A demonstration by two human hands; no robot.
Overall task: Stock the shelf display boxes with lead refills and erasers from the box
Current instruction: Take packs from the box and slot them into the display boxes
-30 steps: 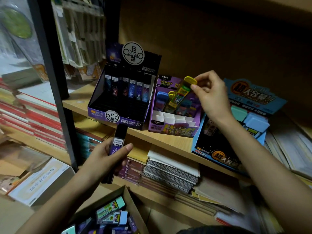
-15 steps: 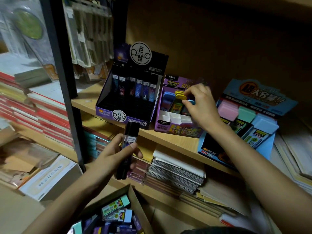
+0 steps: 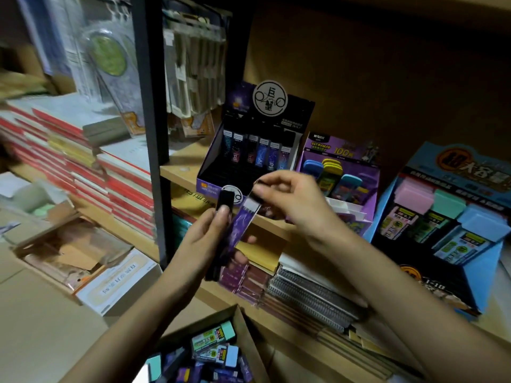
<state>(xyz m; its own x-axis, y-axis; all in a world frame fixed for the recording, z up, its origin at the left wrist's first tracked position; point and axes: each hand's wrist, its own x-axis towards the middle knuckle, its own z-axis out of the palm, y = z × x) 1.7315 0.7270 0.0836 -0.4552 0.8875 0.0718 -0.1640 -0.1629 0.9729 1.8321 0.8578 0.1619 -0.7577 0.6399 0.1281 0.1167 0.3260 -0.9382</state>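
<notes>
Lead refill packs (image 3: pixel 221 214) are gripped in the left hand (image 3: pixel 203 241), whose fingers are curled round them while the thumb is pressed on the black-topped one. The bundle is held upright in the air just in front of the front edge of the wooden shelf (image 3: pixel 184 167), below the black display box (image 3: pixel 250 150). 1 purple pack (image 3: pixel 245 221) of the bundle is pinched at its top end between the thumb and forefinger of the right hand (image 3: pixel 293 201); the other fingers of that hand are loosely bent.

Half a second earlier the right hand was held inside the purple display box (image 3: pixel 356 172), with a yellow-capped case at its fingertips. Now that hand has been drawn back and to the left, out of the box, and brought against the bundle. The yellow-capped case (image 3: pixel 330 171) is left standing in the back row of the purple display box, between 2 blue-capped ones. The left hand has been raised slightly, so that the tops of its packs are seen level with the shelf's front edge.

6 refills are seen standing in the back row of the black display box. A blue display box (image 3: pixel 442 167) is placed toward the right end of the shelf. The cardboard box (image 3: pixel 244 331) is seen open at the bottom, below the hands, with small packs heaped inside.
</notes>
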